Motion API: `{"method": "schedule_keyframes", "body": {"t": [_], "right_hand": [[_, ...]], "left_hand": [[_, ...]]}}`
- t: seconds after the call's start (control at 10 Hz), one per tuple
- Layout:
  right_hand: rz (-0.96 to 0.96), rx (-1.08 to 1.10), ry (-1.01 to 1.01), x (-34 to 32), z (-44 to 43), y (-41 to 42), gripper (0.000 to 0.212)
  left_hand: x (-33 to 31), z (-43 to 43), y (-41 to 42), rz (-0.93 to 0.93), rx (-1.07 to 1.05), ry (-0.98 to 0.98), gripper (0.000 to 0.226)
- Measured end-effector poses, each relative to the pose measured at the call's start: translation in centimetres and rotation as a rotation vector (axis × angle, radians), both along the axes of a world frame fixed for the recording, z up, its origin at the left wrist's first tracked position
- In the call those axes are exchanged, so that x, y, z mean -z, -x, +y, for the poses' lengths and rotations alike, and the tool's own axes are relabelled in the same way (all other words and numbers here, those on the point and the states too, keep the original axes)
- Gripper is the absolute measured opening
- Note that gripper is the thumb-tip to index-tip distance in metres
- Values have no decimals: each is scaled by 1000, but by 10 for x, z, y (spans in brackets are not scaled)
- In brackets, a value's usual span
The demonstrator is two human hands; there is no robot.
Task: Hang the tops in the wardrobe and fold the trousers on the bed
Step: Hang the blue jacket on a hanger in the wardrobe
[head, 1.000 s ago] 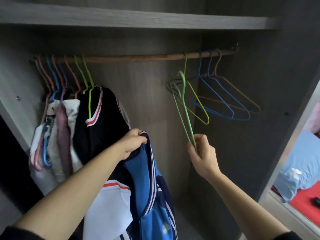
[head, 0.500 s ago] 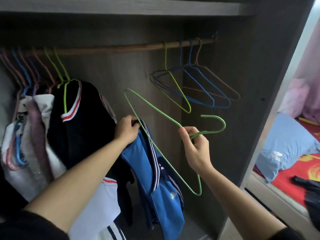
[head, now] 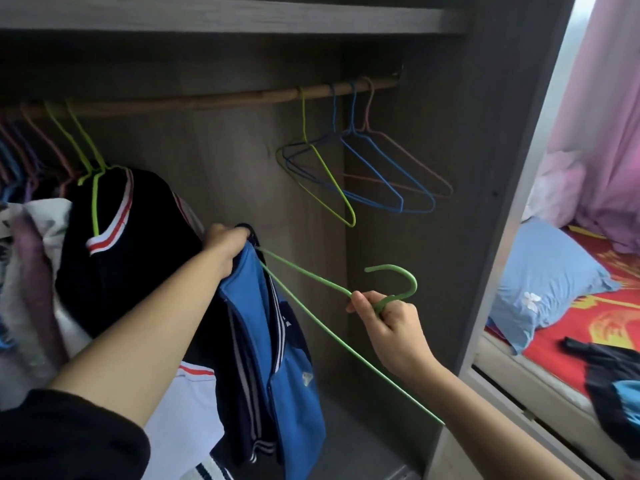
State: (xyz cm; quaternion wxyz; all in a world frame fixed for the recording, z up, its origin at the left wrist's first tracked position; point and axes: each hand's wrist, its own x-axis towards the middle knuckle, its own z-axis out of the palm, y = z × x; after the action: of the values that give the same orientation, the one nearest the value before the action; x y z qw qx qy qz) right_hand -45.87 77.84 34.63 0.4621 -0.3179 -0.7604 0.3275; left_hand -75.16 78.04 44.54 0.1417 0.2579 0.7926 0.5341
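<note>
A: Right hand grip?
B: Right hand (head: pixel 391 317) is closed around the neck of the green hanger (head: pixel 325 281), thumb and curled fingers pinching just below the hook. The hook sticks up and curls to the left. The wrist is bent back and the forearm comes in from the lower right.

A: Left?
B: Left hand (head: pixel 225 244) is fisted on the collar of the blue top (head: pixel 298 403). The arm is stretched forward and the top hangs down from the fist, in front of the wardrobe (head: pixel 443 168) opening.

A: Hanger versus top?
B: One hanger shoulder runs up to the collar right at the left hand. Its tip is hidden in the fabric there.

A: Change from half a second ago?
B: Back then that shoulder tip was free in the air above the left hand. Now it is at the collar. The right hand has dropped lower and moved right.

A: Surroundings?
B: Four spare hangers (head: pixel 360 131) hang on the rail (head: pixel 207 100) above the right hand. A black top (head: pixel 114 271) is hung at left. At far right, dark clothing (head: pixel 606 362) lies on the bed (head: pixel 554 344).
</note>
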Motion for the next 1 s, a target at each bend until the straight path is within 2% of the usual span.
{"method": "schedule_keyframes", "body": {"t": [0.1, 0.2, 0.3, 0.4, 0.6, 0.7, 0.8, 1.0], "right_hand": [[-91, -10, 26, 0, 3, -2, 33], [-116, 0, 39, -12, 8, 10, 37], [-153, 34, 100, -29, 13, 26, 39], [-129, 68, 187, -38, 15, 37, 35], [-134, 18, 187, -37, 0, 46, 33], [-140, 23, 158, -37, 1, 43, 32], [-95, 38, 192, -37, 4, 41, 33], [-98, 73, 247, -34, 3, 43, 34]], "left_hand": [[-11, 0, -13, -229, 138, 8, 23], [-16, -1, -31, -223, 320, 84, 14], [-14, -3, -47, -120, 445, 47, 9], [-11, -7, -51, -13, 487, -30, 24], [-1, -17, -32, 246, 405, -67, 29], [1, -31, -13, 598, 339, 141, 26], [4, -40, -7, 864, 232, 212, 39], [18, -24, -6, 887, 218, 134, 38]]}}
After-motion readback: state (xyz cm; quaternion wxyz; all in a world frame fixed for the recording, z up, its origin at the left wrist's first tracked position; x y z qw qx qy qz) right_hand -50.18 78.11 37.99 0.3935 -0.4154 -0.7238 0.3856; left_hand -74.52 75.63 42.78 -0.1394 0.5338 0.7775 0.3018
